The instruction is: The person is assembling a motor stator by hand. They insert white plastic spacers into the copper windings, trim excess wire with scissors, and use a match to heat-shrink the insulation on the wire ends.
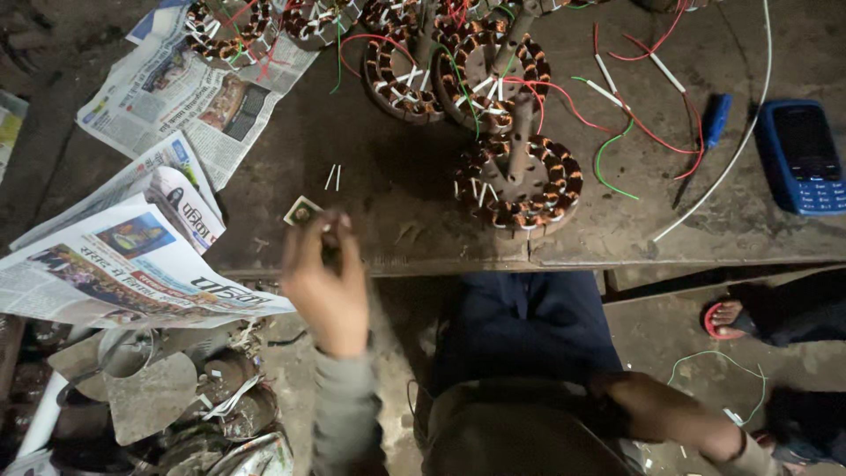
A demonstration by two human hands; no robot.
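while a dark worktop point(397, 189) is seen from above, newspapers point(141, 264) are spread over its left end. copper-wound stator coils point(520, 181) with red and green wires are set at its middle, and a blue phone point(804, 157) lies at the right. the left hand point(324, 280) is raised at the front edge, fingers pinched together beside a small square card point(302, 211). the right hand point(617, 392) is lowered by the lap; its grip cannot be told.

Workbench point(397, 176): wound stators point(520, 181) at 12 o'clock, newspapers point(167, 97) at 10, blue phone point(802, 157) at 2.
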